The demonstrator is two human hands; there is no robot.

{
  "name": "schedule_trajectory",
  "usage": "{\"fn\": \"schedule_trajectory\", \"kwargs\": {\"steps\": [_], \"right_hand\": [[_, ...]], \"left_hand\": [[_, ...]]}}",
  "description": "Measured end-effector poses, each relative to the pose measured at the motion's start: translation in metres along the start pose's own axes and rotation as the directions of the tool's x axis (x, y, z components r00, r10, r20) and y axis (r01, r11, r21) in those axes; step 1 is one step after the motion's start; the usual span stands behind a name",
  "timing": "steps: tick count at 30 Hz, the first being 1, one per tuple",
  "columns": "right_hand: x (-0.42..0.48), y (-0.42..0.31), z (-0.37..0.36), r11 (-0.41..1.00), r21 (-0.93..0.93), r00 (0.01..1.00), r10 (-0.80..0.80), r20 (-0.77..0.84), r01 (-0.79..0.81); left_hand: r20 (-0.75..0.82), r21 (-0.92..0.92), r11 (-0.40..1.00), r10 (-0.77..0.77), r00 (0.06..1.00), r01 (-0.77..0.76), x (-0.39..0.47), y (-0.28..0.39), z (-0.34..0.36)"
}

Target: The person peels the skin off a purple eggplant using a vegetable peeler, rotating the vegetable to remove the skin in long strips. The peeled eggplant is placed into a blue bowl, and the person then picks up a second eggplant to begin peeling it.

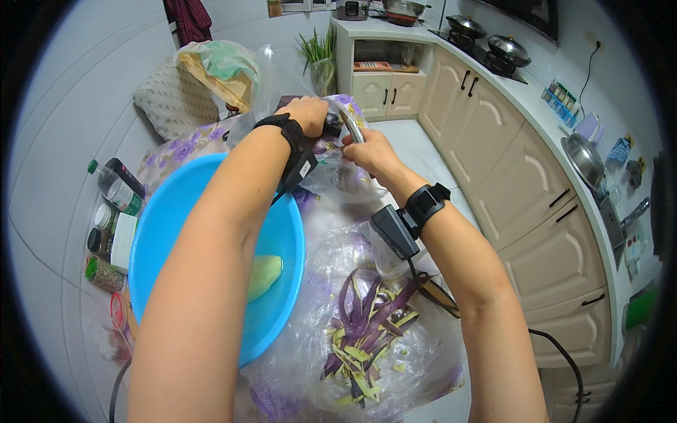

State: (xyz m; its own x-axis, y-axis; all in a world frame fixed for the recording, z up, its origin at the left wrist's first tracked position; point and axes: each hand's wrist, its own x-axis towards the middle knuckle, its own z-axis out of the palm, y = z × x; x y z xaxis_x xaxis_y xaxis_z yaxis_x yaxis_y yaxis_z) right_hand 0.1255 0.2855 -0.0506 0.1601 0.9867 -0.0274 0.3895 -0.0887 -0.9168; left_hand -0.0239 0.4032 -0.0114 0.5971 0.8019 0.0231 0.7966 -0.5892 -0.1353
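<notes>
At the far end of the table, my left hand (pixel 312 113) reaches into a clear plastic bag (pixel 275 74). Its fingers are partly hidden, so whether they grip anything is unclear. Dark purple vegetables, probably eggplants (pixel 332 126), lie beside and under it. My right hand (pixel 370 150) holds a shiny metal kitchen tool (pixel 351 126) at the bag's right side; its exact kind is unclear. Below my left forearm, a pale green peeled vegetable (pixel 265 276) rests in a large blue basin (pixel 299 248). Purple and green peelings (pixel 365 338) are heaped on a spread plastic sheet (pixel 296 365).
Bottles (pixel 119 185) and jars (pixel 106 275) line the table's left edge by the wall. A cushioned chair (pixel 169 95) stands beyond the table, near green leafy stalks (pixel 320 58). Cabinets (pixel 492 174) and a counter with a gas stove (pixel 478 55) run along the right.
</notes>
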Motion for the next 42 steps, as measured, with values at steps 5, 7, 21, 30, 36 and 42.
{"fn": "schedule_trajectory", "kwargs": {"steps": [5,7,21,30,36,42], "right_hand": [[0.006,0.012,-0.002,0.997,0.053,0.998,-0.046,-0.031,0.047],[0.0,0.007,-0.002,0.992,0.085,0.994,-0.085,-0.07,0.091],[-0.145,-0.089,-0.059,0.795,0.382,0.882,-0.42,-0.215,0.472],[-0.29,-0.06,-0.04,0.578,0.786,0.906,-0.42,0.058,0.218],[-0.369,-0.025,-0.005,0.415,0.906,0.936,-0.345,0.073,0.082],[-0.408,-0.011,0.017,0.601,0.799,0.98,-0.134,0.148,-0.038]], "left_hand": [[-0.088,0.156,0.969,0.207,0.974,-0.192,-0.017,-0.007,-0.02],[-0.219,0.069,0.978,0.207,0.954,-0.196,-0.031,-0.023,-0.032],[-0.511,-0.823,0.311,-0.039,0.859,-0.475,-0.166,-0.009,-0.164],[-0.359,-0.933,0.062,-0.06,0.931,-0.356,-0.259,0.073,-0.165],[-0.173,-0.969,-0.161,-0.089,0.981,-0.185,-0.32,0.134,-0.119],[-0.094,-0.912,-0.373,-0.214,0.972,-0.17,-0.388,0.168,-0.081]]}}
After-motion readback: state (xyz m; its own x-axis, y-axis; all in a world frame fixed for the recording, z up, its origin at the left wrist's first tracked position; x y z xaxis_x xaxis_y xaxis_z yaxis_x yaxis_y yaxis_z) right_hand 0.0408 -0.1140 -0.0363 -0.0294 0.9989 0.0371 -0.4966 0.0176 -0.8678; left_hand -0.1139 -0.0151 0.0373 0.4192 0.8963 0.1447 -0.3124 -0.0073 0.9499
